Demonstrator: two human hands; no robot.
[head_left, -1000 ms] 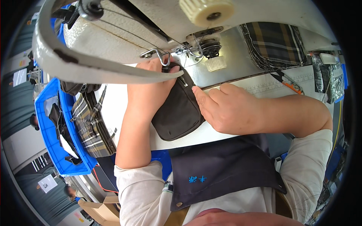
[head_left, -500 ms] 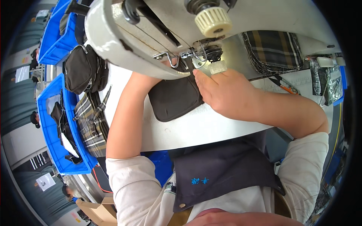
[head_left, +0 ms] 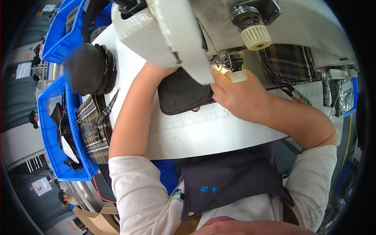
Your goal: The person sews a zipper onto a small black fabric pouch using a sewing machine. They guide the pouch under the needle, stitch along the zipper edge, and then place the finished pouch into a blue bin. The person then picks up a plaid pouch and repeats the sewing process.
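Reading the black pouch (head_left: 183, 94) as the dial's centre, with twelve o'clock away from the wearer: it lies on the white sewing table (head_left: 203, 141), its far end under the head of the sewing machine (head_left: 147, 45) at twelve. The left forearm rises from between seven and eight, nearly straight, to the pouch's far left corner. There the left hand (head_left: 159, 71), around eleven, disappears behind the machine head, so whether it grips anything cannot be told. The right forearm comes in from between three and four, elbow bent. The right hand (head_left: 239, 96), at three, has its knuckles up and its fingers bent, tips against the pouch's right edge near the needle area; whether they pinch it cannot be told. A ruler scale (head_left: 213, 115) runs past six. Orange-handled snips (head_left: 297, 94) lie farther out at three, a plaid fabric stack (head_left: 289, 62) between two and three, and a blue bin (head_left: 53, 147) between eight and nine.
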